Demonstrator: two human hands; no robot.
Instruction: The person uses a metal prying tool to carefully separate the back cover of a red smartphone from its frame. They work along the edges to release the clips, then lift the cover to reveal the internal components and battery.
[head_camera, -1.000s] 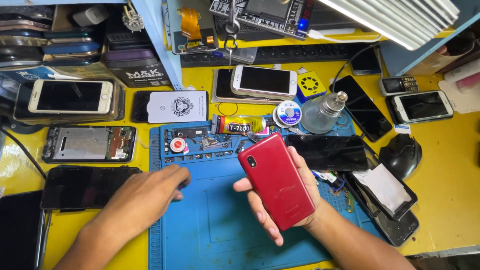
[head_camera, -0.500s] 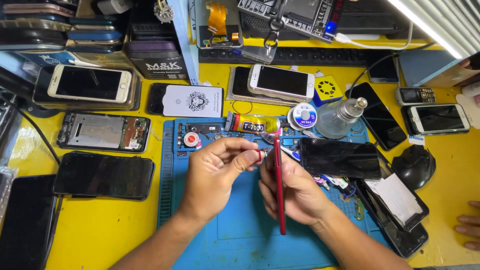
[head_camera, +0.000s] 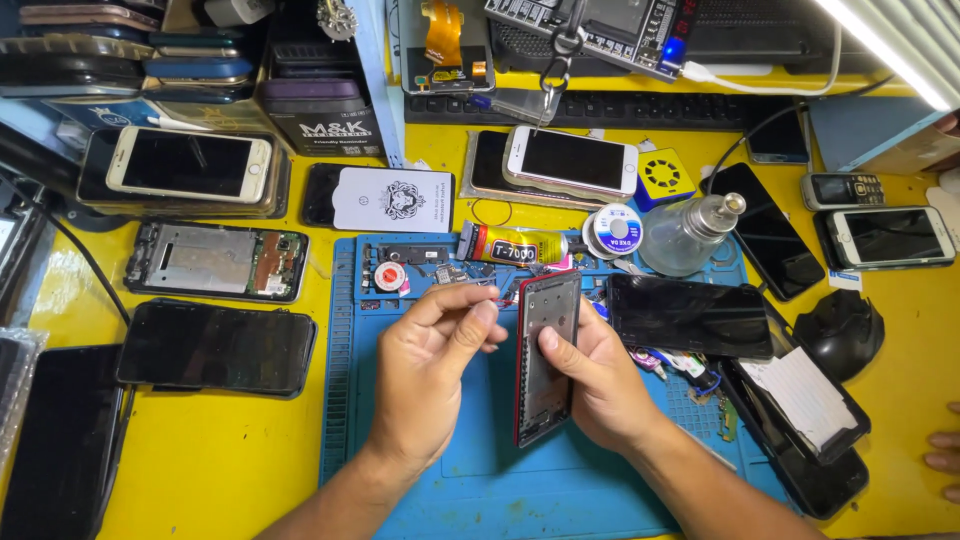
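Red phone (head_camera: 545, 360), open side up, dark inside visible, no screen fitted. Held upright-long, slightly tilted, above blue mat (head_camera: 500, 480). Gripped by right hand (head_camera: 600, 385) at right edge; touched near top-left by left hand (head_camera: 435, 370).

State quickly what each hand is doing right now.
Left hand: fingers curled beside the red phone frame; whether it holds anything cannot be told.
Right hand: holding the red phone frame.

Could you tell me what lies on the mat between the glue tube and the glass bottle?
In the head view, a small round solder spool lies between the glue tube and the glass bottle, near the blue mat's top edge.
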